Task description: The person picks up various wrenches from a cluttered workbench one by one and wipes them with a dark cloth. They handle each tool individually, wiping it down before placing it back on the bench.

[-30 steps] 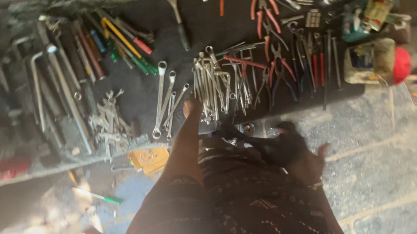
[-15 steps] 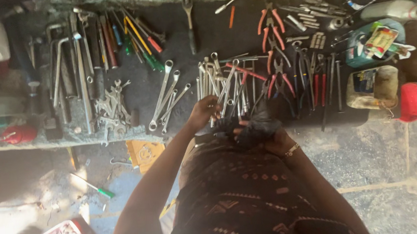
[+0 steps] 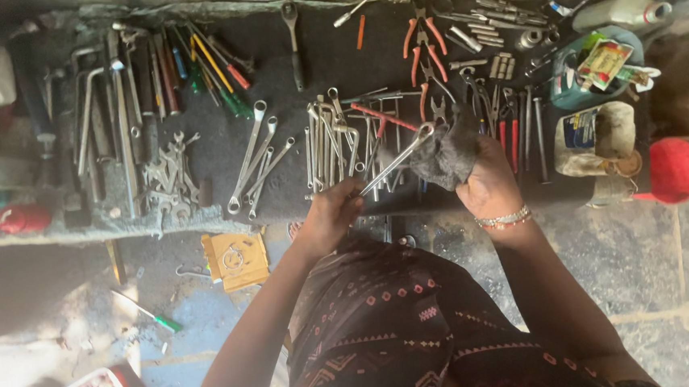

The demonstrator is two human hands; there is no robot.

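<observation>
**Wrench and rag lifted over the spread of tools**

The left hand is gripping the near end of a long silver wrench, its fingers curling shut around the shank. The wrench is slanting up and away to the right, its ring end meeting a dark rag. The right hand is bunching that rag, fingers pressing together into the cloth; a beaded bracelet is sitting on the wrist.

Both hands are hovering over the near edge of a dark mat that is carrying the tools — the wrench is being held just above a row of silver spanners lying side by side. To the left of that row, a smaller group of ring spanners is fanning out, and further left a heap of small open spanners is lying beside long bars and L-shaped keys. Screwdrivers with coloured handles are lying at the far left. Orange-handled pliers are lying at the far side, right of centre — red-handled ones just beyond the rag.

At the right a red cap is resting beside a worn can. On the floor near left, a yellow card and a green-handled screwdriver are lying.
</observation>
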